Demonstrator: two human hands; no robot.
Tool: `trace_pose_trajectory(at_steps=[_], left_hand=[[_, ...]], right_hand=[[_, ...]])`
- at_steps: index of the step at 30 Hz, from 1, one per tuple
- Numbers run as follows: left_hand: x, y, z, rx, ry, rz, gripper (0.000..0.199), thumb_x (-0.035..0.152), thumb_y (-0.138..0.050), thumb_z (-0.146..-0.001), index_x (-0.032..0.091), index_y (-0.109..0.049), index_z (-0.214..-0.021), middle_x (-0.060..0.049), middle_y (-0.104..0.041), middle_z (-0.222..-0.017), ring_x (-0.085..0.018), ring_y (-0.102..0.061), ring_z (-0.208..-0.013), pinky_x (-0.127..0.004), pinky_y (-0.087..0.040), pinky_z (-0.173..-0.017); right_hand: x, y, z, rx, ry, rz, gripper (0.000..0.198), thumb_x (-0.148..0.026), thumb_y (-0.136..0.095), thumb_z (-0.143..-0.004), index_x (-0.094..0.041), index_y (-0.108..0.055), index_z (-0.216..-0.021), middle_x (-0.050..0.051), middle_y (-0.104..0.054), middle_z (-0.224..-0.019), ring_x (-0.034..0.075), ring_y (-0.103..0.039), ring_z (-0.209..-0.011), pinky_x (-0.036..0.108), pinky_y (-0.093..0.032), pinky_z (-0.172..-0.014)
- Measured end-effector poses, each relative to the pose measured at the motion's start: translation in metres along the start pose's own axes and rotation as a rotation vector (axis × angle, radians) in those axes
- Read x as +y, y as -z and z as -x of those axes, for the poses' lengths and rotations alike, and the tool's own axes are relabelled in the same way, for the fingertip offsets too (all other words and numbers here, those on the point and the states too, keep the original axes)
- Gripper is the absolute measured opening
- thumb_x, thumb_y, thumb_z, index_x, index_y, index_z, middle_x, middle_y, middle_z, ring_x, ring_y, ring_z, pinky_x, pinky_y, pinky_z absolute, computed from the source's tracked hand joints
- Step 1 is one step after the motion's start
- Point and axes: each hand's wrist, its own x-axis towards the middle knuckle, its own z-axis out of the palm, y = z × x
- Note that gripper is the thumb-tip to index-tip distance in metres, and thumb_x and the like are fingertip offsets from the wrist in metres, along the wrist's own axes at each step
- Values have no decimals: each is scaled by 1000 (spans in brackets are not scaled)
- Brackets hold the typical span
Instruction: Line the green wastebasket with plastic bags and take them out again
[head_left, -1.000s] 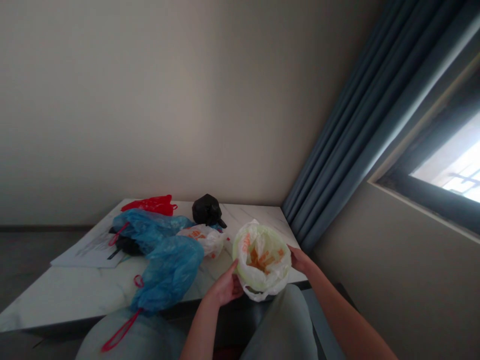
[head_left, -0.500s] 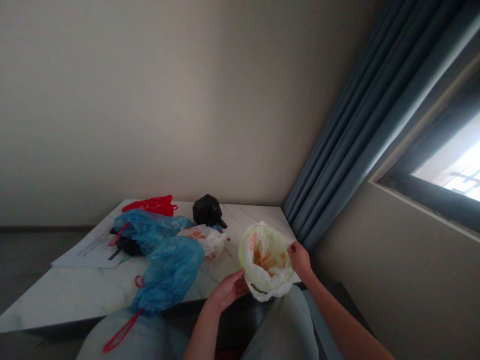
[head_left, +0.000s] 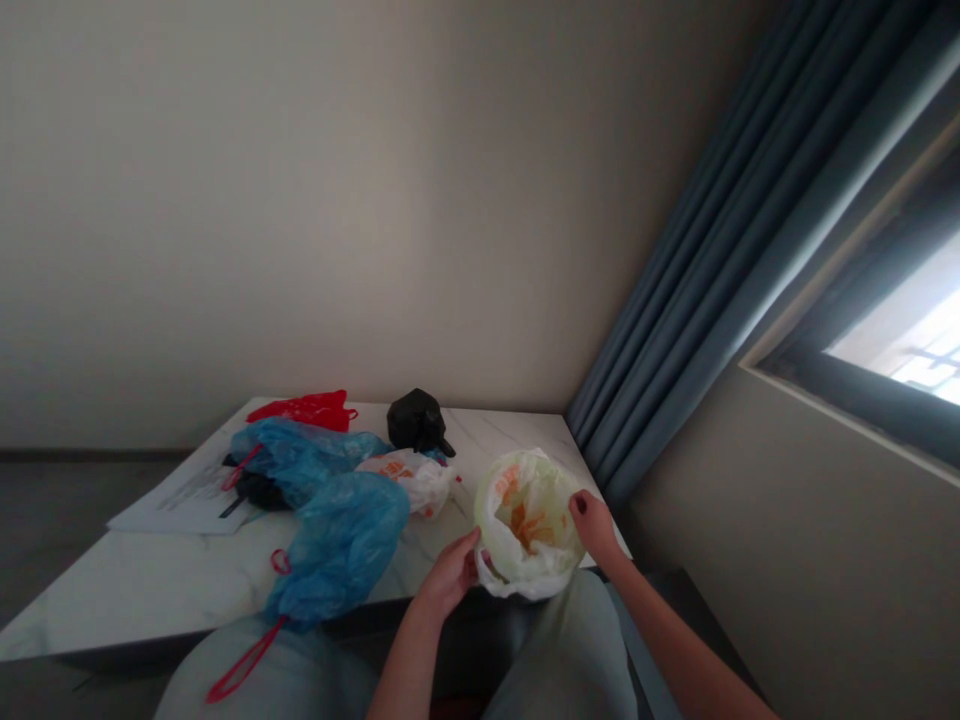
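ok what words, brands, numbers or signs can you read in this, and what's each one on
None can be read for certain; there are only traces of print:
Open white bag: orange print, too blurred to read.
Crumpled white bag among the other bags: orange print, also too blurred.
Paper at the left: rows of dark print, too small and blurred to read.
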Motion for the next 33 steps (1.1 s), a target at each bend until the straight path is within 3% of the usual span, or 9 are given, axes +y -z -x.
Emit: trace_pose_trajectory(at_steps=[4,8,14,16,21,23,25,28,33], left_hand=[[16,-4,-6,116,-250,104,13,21,-77,-75,14,-69,-83,-3,-70,-73,-14,-66,-64,-24,-55,-65],[33,-8,-1,186,-408,177,21,19,-73,-78,17,-69,-98,-6,-74,-103,-17,-70,-92,-25,-56,-83],[36,-18,4,328,-427,99,40,19,-70,-85,26,-62,-124,-6,-70,-122,-22,-69,-109,-33,-57,-92],[36,-20,3,292,-388,92,35,25,-70,-87,23,-64,-121,-9,-72,-118,-24,-70,-107,-34,-58,-89],[35,-16,0,271,-249,52,24,29,-70,-86,15,-69,-105,-13,-76,-97,-27,-73,-93,-36,-59,-81],[35,-13,-2,288,-261,-24,20,22,-72,-82,14,-70,-100,-13,-75,-92,-26,-73,-88,-35,-58,-79],[34,-8,-5,338,-335,-101,24,16,-74,-77,15,-70,-100,-11,-75,-92,-24,-72,-84,-33,-57,-78],[34,-3,-9,440,-492,-235,32,15,-75,-70,18,-70,-102,-7,-74,-94,-22,-71,-86,-32,-55,-79],[37,-2,-7,507,-759,-542,32,15,-64,-70,19,-71,-101,-6,-74,-98,-25,-69,-98,-38,-51,-96]], right_hand=[[-4,4,15,-89,7,-26,22,-34,-53,-80,-22,-59,-62,4,-63,-62,19,-55,-60,29,-38,-61],[-11,0,31,-176,-51,-165,27,-39,-57,-76,-21,-57,-56,3,-60,-57,17,-51,-56,28,-37,-58],[-27,-7,48,-551,-107,-396,28,-44,-63,-75,-18,-64,-64,-2,-54,-52,12,-44,-48,26,-34,-52],[-26,-5,43,-499,-158,-413,32,-47,-62,-75,-19,-60,-61,-3,-49,-48,11,-40,-45,26,-32,-49],[-6,1,14,67,-370,-335,30,-49,-61,-78,-21,-57,-67,2,-59,-62,16,-54,-58,26,-40,-52],[0,1,6,53,-558,-407,29,-49,-61,-80,-21,-60,-74,5,-64,-70,18,-60,-64,27,-46,-55],[3,-3,3,-122,-685,-567,32,-51,-57,-84,-21,-62,-77,7,-67,-72,20,-65,-67,28,-50,-57],[1,-11,1,-337,-653,-766,31,-49,-59,-84,-19,-64,-75,9,-69,-69,23,-68,-68,32,-53,-60],[-3,-21,0,-71,-476,-607,20,-38,-68,-68,-18,-62,-70,6,-66,-66,21,-61,-60,33,-48,-57]])
